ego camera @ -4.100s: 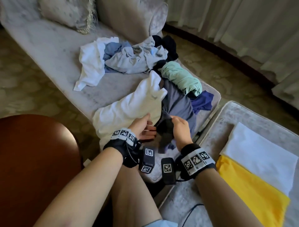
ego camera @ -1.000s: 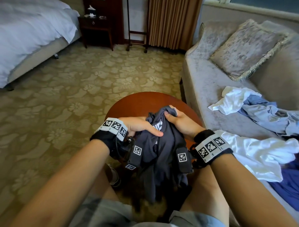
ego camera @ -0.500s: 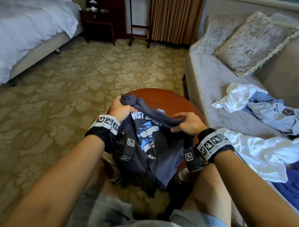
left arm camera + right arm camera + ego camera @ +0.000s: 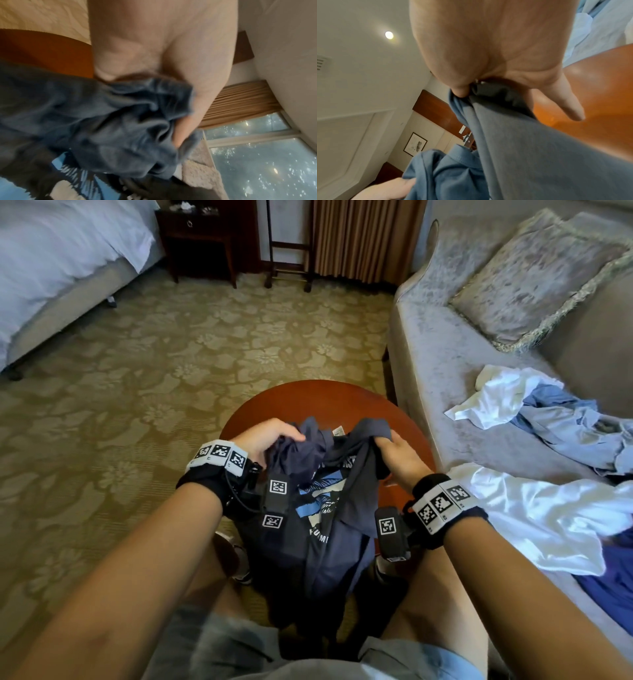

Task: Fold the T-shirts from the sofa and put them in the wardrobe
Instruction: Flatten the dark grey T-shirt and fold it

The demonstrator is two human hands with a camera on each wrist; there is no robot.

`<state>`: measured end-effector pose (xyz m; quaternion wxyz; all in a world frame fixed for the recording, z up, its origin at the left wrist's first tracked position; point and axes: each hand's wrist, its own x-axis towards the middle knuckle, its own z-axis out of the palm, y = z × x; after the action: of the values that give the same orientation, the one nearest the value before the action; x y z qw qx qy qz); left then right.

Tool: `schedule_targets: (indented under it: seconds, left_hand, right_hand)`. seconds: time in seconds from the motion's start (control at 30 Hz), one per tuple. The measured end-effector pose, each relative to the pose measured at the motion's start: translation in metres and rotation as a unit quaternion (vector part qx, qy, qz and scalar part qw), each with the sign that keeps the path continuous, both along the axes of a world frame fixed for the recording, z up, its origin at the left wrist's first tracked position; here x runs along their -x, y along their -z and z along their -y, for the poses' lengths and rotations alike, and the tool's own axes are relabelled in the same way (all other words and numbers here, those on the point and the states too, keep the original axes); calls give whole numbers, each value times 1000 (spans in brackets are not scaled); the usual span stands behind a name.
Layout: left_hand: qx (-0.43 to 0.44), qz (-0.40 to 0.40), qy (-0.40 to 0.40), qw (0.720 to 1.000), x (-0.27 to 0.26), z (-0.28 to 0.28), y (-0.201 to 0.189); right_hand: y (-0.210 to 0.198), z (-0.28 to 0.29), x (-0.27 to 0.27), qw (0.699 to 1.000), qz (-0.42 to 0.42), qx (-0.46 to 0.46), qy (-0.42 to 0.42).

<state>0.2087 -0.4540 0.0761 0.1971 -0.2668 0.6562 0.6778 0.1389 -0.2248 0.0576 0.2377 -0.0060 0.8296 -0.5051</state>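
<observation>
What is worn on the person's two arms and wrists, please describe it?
Both forearms are bare, without sleeves. The left wrist and right wrist each carry a black strap with a white band of square black-and-white markers. Black camera modules with similar markers hang below, and a thin black cable loops at the left.

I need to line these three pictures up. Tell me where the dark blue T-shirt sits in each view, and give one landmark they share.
Head: dark blue T-shirt at lower centre, bunched between the left hand and right hand, hanging down between the knees.
Left wrist: fills the lower left, gathered under the hand.
Right wrist: runs from the centre to the lower right, pinched at its top.
Shared landmark: the round red-brown table behind the shirt.
</observation>
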Motion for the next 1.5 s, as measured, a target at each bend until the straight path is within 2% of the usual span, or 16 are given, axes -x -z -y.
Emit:
schedule_targets:
  seconds: [0.1, 0.2, 0.3, 0.4, 0.43, 0.5, 0.57, 0.67, 0.73, 0.87, 0.93, 1.03, 1.13, 1.23, 1.4, 1.5]
  left_hand:
    - [77, 42, 130, 988, -9, -16, -1]
    - [51, 67, 171, 982, -24, -38, 18]
    - [19, 105, 195, 975, -38, -51, 36]
    - [26, 109, 235, 965, -44, -48, 43]
    - [36, 95, 210, 972, -44, -46, 43]
    - [70, 45, 127, 988, -38, -35, 47]
    - [103, 10, 33, 994, -27, -19, 46]
    - [143, -31, -86, 985, -6, 16, 47]
    - [198, -47, -100, 974, 8, 38, 52]
    - [271, -72, -170, 945, 35, 52, 19]
    - [312, -90, -212, 922, 49, 60, 11]
    - [332, -136, -241, 902, 69, 74, 6]
    - [372, -144, -252, 882, 88, 87, 3]
    - [381, -133, -251, 880, 102, 99, 2]
    - [428, -44, -197, 881, 111, 121, 22]
    - [408, -48, -202, 889, 117, 124, 35]
  right_hand:
    - [13, 8, -13, 991, 121, 46, 26]
    - [30, 12, -27, 964, 231, 127, 25]
    - [39, 6, -45, 962, 252, 106, -26]
    - [42, -7, -47, 976, 203, 76, -37]
    - [42, -11, -43, 983, 168, 69, -18]
    - [43, -18, -32, 998, 51, -17, 22]
    - [39, -27, -17, 990, -79, -82, 79]
    - [25, -39, 4, 971, -162, -89, 152]
    - [12, -42, 13, 966, -176, -62, 180]
    - [-13, -37, 48, 952, -216, 6, 217]
    - [-20, -34, 66, 945, -233, -33, 226]
    - [-24, -31, 84, 936, -251, -90, 230]
    - [-27, -25, 107, 918, -273, -126, 258]
    - [-37, -17, 134, 900, -273, -181, 286]
    - [-12, -14, 164, 938, -194, -108, 266]
    - [20, -6, 161, 961, -170, -46, 213]
